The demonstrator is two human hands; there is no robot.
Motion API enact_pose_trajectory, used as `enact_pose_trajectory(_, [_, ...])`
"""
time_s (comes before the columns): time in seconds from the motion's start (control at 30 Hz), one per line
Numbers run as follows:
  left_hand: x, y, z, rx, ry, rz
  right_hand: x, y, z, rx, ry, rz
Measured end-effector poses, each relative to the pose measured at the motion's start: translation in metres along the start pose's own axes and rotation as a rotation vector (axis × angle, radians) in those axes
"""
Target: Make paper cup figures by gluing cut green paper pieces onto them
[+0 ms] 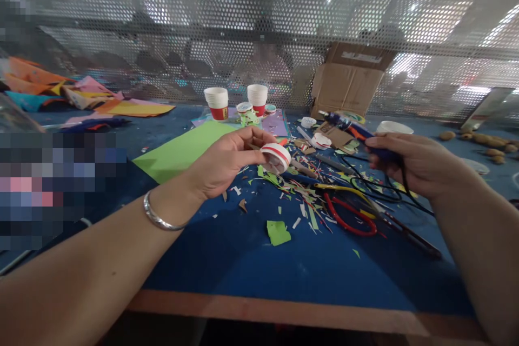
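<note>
Between the thumb and fingers of my left hand (231, 159) is a small round white piece with a red stripe (276, 158), which looks like a cut-down paper cup, held above the table. My right hand (417, 165) grips a dark blue glue gun (352, 128), its nozzle pointing left and its black cord (365, 186) trailing below. Under and between the hands lie many paper scraps (300, 189). Scissors with red and yellow handles (352, 221) rest near my right forearm. A green paper sheet (182, 151) lies beyond my left hand.
Two stacks of paper cups (216, 104) stand at the back before a perforated metal screen (243, 27). An open cardboard box (344, 84) is at back right. Coloured paper (89, 97) is piled left, brown lumps (486, 140) right. The table's wooden edge (259, 308) is nearest me.
</note>
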State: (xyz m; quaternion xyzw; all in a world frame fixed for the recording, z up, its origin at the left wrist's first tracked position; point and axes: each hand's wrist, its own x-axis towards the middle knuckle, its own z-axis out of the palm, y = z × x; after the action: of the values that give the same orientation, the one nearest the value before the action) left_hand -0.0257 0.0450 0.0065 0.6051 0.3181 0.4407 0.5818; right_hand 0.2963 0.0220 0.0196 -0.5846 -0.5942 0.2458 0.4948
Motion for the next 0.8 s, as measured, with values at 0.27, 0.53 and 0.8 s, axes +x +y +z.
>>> enact_pose_trajectory(0.27, [0.002,-0.002,0.000,0.023,0.044,0.016,-0.002,-0.014,-0.006,0.682,-0.130,0.293])
enact_pose_trajectory(0.53, [0.001,-0.005,0.000,0.028,-0.026,0.045,-0.009,-0.019,-0.001,1.019,-0.134,0.275])
enact_pose_trajectory(0.8, [0.006,-0.008,-0.003,-0.157,-0.019,0.015,-0.018,-0.023,0.005,1.031,-0.153,0.198])
